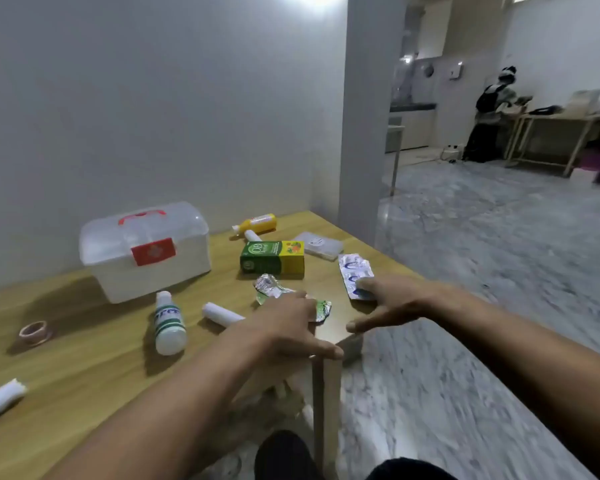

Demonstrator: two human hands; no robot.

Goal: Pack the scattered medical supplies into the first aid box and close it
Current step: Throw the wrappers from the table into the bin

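Right now both hands are spread flat and low over the near corner of the wooden table (84, 344), at centre frame. On the left hand (284, 327) the fingers are splayed wide, resting on a crumpled foil blister strip (274, 292); nothing is gripped. On the right hand (392, 303) the fingers are just as wide, with the fingertips (364, 284) touching the near end of a silver pill strip (355, 275), thumb stretched toward the table edge.

Behind the table stands a plain grey wall; grey marbled flooring fills the right of the frame, and a person stands at another table in the upper right.

At left of centre sits the first aid box (146, 251), translucent white with a red handle and red latch, lid down. Around it lie a green and yellow carton (272, 259), a white bottle (168, 323), a yellow bottle (257, 223), a white roll (222, 315), a tape ring (33, 332) and a flat clear case (321, 244).
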